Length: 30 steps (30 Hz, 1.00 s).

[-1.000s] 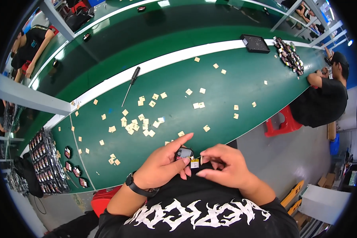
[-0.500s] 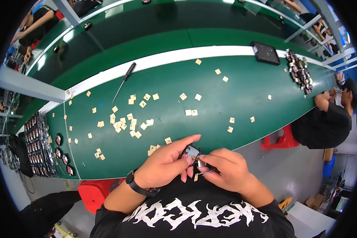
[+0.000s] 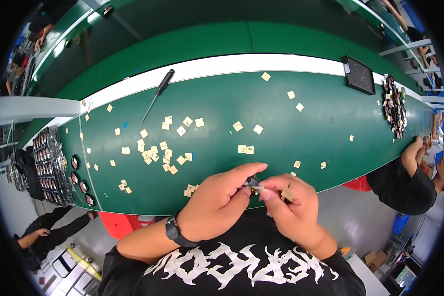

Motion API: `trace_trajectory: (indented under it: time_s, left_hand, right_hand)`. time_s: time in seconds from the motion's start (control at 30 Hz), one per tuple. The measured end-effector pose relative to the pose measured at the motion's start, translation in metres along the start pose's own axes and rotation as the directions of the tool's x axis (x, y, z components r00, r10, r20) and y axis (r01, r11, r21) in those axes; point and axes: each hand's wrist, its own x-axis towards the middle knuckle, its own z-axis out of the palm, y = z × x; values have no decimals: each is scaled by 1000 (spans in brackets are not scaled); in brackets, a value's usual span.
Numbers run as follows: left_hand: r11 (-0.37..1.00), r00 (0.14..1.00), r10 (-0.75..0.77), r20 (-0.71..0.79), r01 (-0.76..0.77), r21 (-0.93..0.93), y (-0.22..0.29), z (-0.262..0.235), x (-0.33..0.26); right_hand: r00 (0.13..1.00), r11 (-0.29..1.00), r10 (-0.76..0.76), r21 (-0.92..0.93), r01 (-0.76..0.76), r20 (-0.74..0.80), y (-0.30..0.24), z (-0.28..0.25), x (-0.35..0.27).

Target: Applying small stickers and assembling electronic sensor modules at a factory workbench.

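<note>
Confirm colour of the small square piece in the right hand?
Light tan, like the squares scattered on the green bench. The square piece sits in the right hand; head view.

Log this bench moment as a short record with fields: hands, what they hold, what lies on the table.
left hand: pinches a small dark part with the right hand
right hand: fingertips on the same part, a tan square tucked against its fingers
table: green table strewn with tan squares
tool: black-handled screwdriver near the white strip
far right: black tray
</note>
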Motion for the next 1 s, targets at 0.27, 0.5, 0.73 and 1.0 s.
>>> trace_trajectory:
  time_s: [0.27,0.5,0.73,1.0]
  left_hand:
    - [924,935,353,-45,-340,174,-55,60,-37]
    - [885,887,456,73,-460,71,-80,99,-65]
    - [894,889,420,184,-440,85,-67,104,-81]
    - [935,895,349,278,-312,-170,-68,88,-90]
  right_hand:
    - [891,873,-448,-252,418,-74,51,6,-71]
    - [904,896,-407,-248,367,-131,65,-2,-125]
    - [967,933,-106,312,177,-234,65,0,-141]
    - [993,869,41,494,17,-107,50,11,-141]
